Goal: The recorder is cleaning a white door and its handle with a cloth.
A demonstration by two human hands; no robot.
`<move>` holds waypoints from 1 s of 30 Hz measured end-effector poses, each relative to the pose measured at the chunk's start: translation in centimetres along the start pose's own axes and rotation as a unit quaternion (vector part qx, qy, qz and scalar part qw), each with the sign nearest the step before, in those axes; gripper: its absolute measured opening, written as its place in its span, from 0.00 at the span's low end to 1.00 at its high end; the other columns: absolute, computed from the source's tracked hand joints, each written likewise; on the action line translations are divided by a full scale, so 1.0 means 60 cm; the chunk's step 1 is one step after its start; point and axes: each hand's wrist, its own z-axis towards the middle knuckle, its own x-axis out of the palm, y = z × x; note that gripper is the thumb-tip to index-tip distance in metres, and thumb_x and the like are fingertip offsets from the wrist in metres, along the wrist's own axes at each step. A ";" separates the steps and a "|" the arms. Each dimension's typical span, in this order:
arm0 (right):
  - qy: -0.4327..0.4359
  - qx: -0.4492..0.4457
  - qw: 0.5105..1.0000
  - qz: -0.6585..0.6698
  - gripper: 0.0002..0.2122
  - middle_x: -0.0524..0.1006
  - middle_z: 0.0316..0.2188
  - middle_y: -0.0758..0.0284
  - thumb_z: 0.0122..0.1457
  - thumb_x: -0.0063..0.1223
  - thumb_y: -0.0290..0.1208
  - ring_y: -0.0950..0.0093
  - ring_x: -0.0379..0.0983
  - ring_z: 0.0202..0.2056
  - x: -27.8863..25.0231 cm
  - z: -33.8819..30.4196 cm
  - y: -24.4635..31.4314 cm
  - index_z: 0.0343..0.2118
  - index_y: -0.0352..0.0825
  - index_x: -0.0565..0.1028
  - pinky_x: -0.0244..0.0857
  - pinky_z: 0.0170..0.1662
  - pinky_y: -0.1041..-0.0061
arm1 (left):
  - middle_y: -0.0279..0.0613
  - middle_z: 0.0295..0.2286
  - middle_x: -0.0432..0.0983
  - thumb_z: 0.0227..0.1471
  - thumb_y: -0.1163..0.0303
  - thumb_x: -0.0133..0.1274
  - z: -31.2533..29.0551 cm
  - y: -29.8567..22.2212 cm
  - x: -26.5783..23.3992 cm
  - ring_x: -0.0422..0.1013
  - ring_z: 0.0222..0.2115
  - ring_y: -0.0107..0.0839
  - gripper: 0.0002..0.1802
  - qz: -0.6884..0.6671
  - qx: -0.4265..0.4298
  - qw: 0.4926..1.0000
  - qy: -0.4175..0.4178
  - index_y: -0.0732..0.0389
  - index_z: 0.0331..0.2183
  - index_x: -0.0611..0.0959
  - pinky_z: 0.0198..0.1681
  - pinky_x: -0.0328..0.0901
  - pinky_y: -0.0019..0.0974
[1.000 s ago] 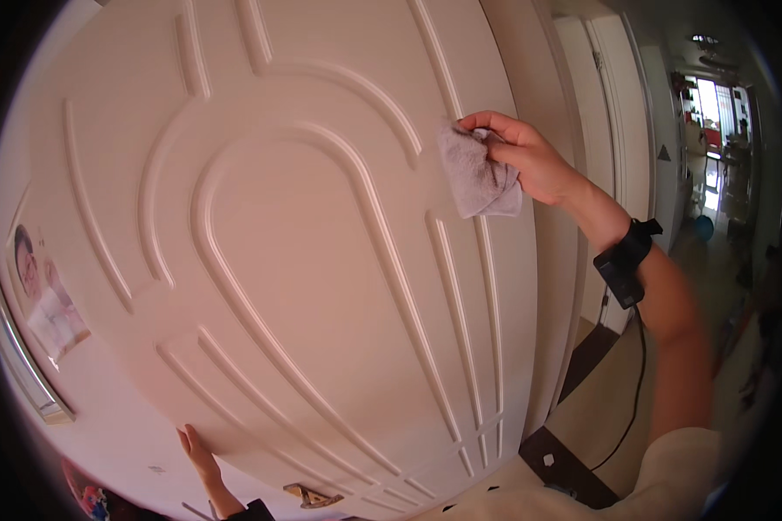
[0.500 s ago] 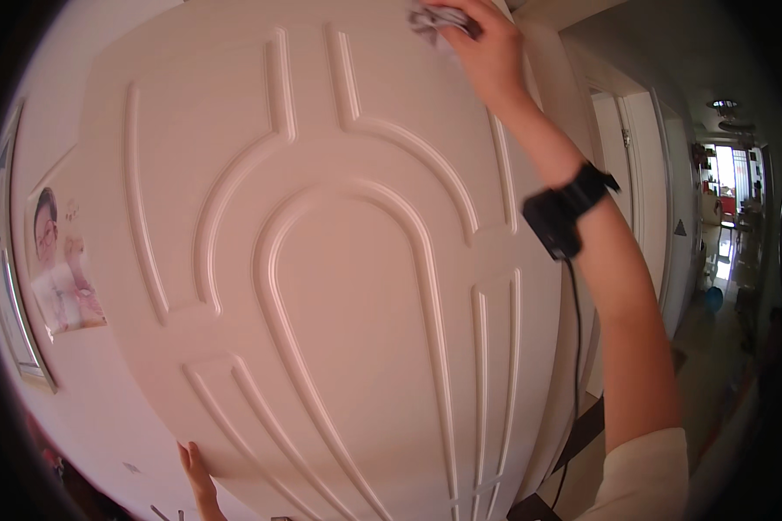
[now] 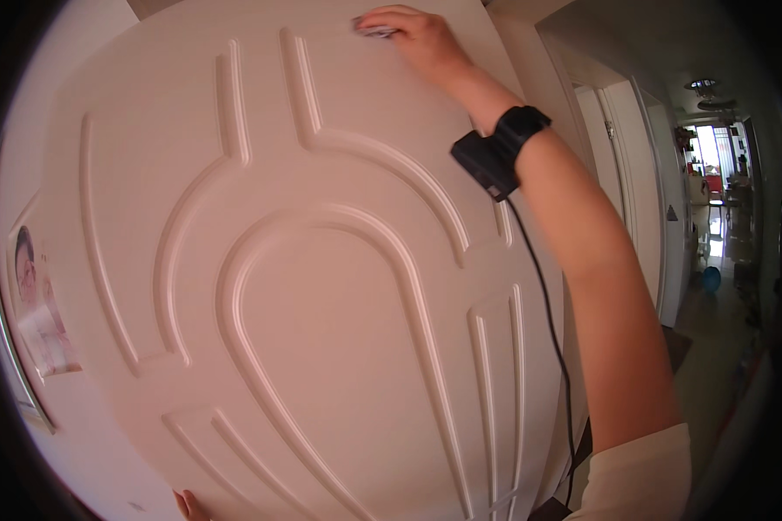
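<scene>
A large white panelled door point(image 3: 330, 304) with raised curved mouldings fills the middle of the view. My right hand point(image 3: 421, 39) is stretched up to the door's upper part, its fingers closed over a crumpled greyish cloth point(image 3: 376, 32) pressed to the surface. Most of the cloth is hidden under the fingers. At the bottom left, my left hand point(image 3: 191, 506) grips the door's left edge; only part of it shows, and the rest lies below the picture.
On my right wrist sits a black strapped device point(image 3: 495, 156), with a black cable point(image 3: 552, 330) hanging down beside the door. A poster point(image 3: 39, 304) is on the left wall. To the right run a door frame and a hallway with a blue ball point(image 3: 711, 279).
My right hand has moved left along the top of the door with the cloth. The view has shifted, so my left hand now sits lower and shows less.
</scene>
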 end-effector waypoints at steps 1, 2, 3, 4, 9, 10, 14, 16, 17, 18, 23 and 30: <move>-0.027 0.008 1.000 -0.002 0.20 0.80 0.42 0.66 0.48 0.41 0.13 0.65 0.76 0.43 -0.023 -0.023 -0.021 0.39 0.39 0.80 0.70 0.50 0.72 | 0.52 0.65 0.43 0.65 0.65 0.38 0.003 0.001 -0.005 0.42 0.66 0.46 0.32 0.014 0.003 1.000 0.001 0.51 0.66 0.48 0.68 0.34 0.49; -0.023 0.010 1.000 -0.005 0.20 0.80 0.42 0.66 0.48 0.41 0.13 0.65 0.76 0.43 -0.042 -0.039 -0.041 0.39 0.39 0.80 0.70 0.50 0.72 | 0.52 0.65 0.42 0.65 0.66 0.37 0.007 0.005 -0.009 0.41 0.66 0.46 0.32 0.028 0.004 1.000 0.004 0.51 0.66 0.48 0.68 0.34 0.49; -0.018 0.038 0.998 -0.052 0.20 0.80 0.42 0.66 0.49 0.41 0.14 0.64 0.76 0.43 -0.063 -0.054 -0.059 0.40 0.40 0.80 0.70 0.50 0.71 | 0.52 0.65 0.44 0.65 0.69 0.36 0.009 0.010 -0.016 0.43 0.65 0.45 0.32 0.004 0.025 1.000 -0.005 0.55 0.66 0.47 0.68 0.36 0.47; -0.013 0.066 0.993 -0.100 0.20 0.79 0.42 0.65 0.50 0.41 0.14 0.64 0.76 0.43 -0.079 -0.069 -0.075 0.41 0.40 0.80 0.71 0.49 0.71 | 0.52 0.65 0.44 0.65 0.69 0.36 0.014 0.021 -0.024 0.43 0.65 0.45 0.32 0.006 0.021 1.000 0.003 0.55 0.66 0.47 0.68 0.36 0.47; -0.005 0.177 0.982 -0.062 0.15 0.78 0.46 0.59 0.55 0.45 0.16 0.60 0.74 0.47 -0.057 -0.062 -0.001 0.43 0.33 0.78 0.69 0.51 0.70 | 0.51 0.64 0.48 0.65 0.73 0.35 0.062 0.075 -0.136 0.46 0.65 0.42 0.31 0.263 0.132 0.955 0.020 0.60 0.65 0.47 0.67 0.40 0.44; -0.018 0.176 0.981 -0.082 0.15 0.78 0.46 0.58 0.55 0.45 0.16 0.61 0.74 0.47 -0.051 -0.072 0.013 0.44 0.32 0.77 0.68 0.52 0.70 | 0.50 0.64 0.48 0.65 0.73 0.35 0.078 0.098 -0.169 0.46 0.65 0.42 0.32 0.418 0.208 0.883 0.061 0.60 0.65 0.46 0.67 0.40 0.44; -0.013 0.187 0.979 -0.083 0.17 0.75 0.50 0.56 0.54 0.45 0.15 0.59 0.73 0.50 -0.076 -0.150 0.067 0.47 0.32 0.76 0.66 0.54 0.67 | 0.49 0.64 0.47 0.64 0.73 0.36 0.070 0.084 -0.145 0.45 0.65 0.42 0.33 0.377 0.159 0.912 0.035 0.60 0.65 0.46 0.66 0.42 0.43; -0.025 0.170 0.979 -0.112 0.18 0.77 0.47 0.60 0.53 0.45 0.15 0.61 0.75 0.46 -0.075 -0.196 0.090 0.45 0.36 0.78 0.69 0.51 0.69 | 0.49 0.65 0.45 0.64 0.73 0.36 0.083 0.080 -0.145 0.45 0.65 0.43 0.32 0.285 0.132 0.949 0.018 0.60 0.65 0.46 0.66 0.44 0.42; -0.040 0.146 0.978 -0.142 0.19 0.79 0.44 0.65 0.51 0.45 0.15 0.62 0.76 0.42 -0.076 -0.220 0.103 0.43 0.41 0.79 0.72 0.47 0.70 | 0.49 0.65 0.45 0.64 0.73 0.36 0.090 0.084 -0.142 0.45 0.65 0.43 0.32 0.285 0.130 0.950 0.023 0.60 0.65 0.46 0.66 0.44 0.42; -0.026 0.162 0.978 -0.128 0.21 0.78 0.46 0.64 0.50 0.45 0.14 0.63 0.76 0.44 -0.082 -0.244 0.124 0.45 0.42 0.79 0.72 0.47 0.71 | 0.49 0.65 0.45 0.64 0.72 0.36 0.094 0.087 -0.140 0.46 0.65 0.43 0.33 0.325 0.151 0.933 0.036 0.60 0.66 0.46 0.66 0.44 0.42; 0.070 0.328 0.940 -0.063 0.27 0.76 0.50 0.66 0.47 0.43 0.08 0.67 0.76 0.47 -0.129 -0.346 0.274 0.48 0.43 0.78 0.73 0.43 0.77 | 0.49 0.64 0.46 0.64 0.71 0.36 0.089 0.081 -0.147 0.47 0.64 0.44 0.33 0.564 0.297 0.769 0.047 0.60 0.66 0.44 0.66 0.43 0.43; 0.166 0.337 0.924 0.064 0.27 0.76 0.51 0.68 0.48 0.41 0.07 0.73 0.75 0.49 -0.218 -0.397 0.321 0.47 0.41 0.78 0.70 0.46 0.80 | 0.48 0.62 0.52 0.61 0.48 0.46 0.076 0.035 -0.075 0.53 0.61 0.40 0.41 0.047 0.068 0.996 -0.019 0.63 0.64 0.54 0.64 0.48 0.40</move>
